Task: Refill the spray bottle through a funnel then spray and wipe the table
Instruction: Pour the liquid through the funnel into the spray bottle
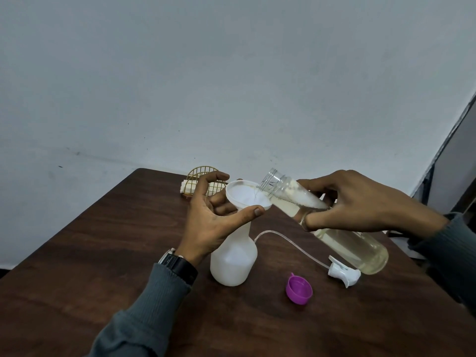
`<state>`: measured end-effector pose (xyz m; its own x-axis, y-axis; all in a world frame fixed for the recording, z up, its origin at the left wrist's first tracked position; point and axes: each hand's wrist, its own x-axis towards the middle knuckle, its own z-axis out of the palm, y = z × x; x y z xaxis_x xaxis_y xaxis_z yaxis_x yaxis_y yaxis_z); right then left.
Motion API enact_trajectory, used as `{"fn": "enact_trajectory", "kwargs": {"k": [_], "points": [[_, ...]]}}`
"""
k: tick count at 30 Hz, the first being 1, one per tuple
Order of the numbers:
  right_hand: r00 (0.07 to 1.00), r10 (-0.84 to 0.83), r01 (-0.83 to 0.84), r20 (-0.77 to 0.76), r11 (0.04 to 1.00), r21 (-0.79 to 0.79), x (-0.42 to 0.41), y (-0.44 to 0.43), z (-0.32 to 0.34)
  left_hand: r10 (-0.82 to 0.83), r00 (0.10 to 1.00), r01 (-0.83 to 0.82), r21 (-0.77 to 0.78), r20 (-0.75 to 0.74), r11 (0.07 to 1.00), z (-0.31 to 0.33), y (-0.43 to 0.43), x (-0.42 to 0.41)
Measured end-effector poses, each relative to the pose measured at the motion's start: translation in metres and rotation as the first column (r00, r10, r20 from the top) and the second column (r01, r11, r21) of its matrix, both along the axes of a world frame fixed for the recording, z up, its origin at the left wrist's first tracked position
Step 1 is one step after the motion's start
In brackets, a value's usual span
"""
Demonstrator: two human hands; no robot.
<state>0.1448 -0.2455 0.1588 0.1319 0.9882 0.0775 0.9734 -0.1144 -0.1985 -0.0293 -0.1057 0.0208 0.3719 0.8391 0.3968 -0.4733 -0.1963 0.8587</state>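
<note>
The white spray bottle (233, 256) stands upright near the middle of the table (103, 253), with a white funnel (244, 195) seated in its neck. The left hand (216, 217) steadies the funnel, thumb on the near rim and fingers curled under the bowl. The right hand (360, 204) grips a clear bottle (360, 251) of pale liquid, tilted with its mouth over the funnel — so step 1, the refill, looks underway, not finished. The fill level cannot be read. The spray head (343, 273) lies on the table near a purple cap (298, 291) — refitting it, spraying and wiping are all left
</note>
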Motion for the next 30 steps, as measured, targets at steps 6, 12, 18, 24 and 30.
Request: {"fn": "enact_trajectory", "kwargs": {"k": [6,12,18,24,30], "points": [[1.0,-0.007,0.007,0.005,1.0,-0.002,0.0002,0.0007,0.0011,0.001,1.0,-0.001,0.005,0.004,1.0,0.0005,0.0003,0.0003],[1.0,-0.007,0.007,0.013,1.0,-0.016,0.0005,0.0007,0.0017,0.003,1.0,-0.003,0.005,0.004,1.0,0.0003,0.0002,0.0008],[1.0,-0.002,0.002,0.011,1.0,-0.018,-0.0004,0.0017,0.0027,-0.001,1.0,0.001,0.006,0.018,1.0,0.0004,0.0004,0.0002],[1.0,0.004,-0.004,0.005,1.0,-0.028,-0.0012,0.0025,0.0044,-0.003,1.0,0.003,0.006,0.015,1.0,-0.001,0.0023,0.0008],[1.0,0.006,-0.006,0.008,1.0,-0.03,-0.0019,0.0035,0.0044,-0.004,1.0,0.004,0.011,0.025,1.0,-0.0023,0.0037,0.0005]]}}
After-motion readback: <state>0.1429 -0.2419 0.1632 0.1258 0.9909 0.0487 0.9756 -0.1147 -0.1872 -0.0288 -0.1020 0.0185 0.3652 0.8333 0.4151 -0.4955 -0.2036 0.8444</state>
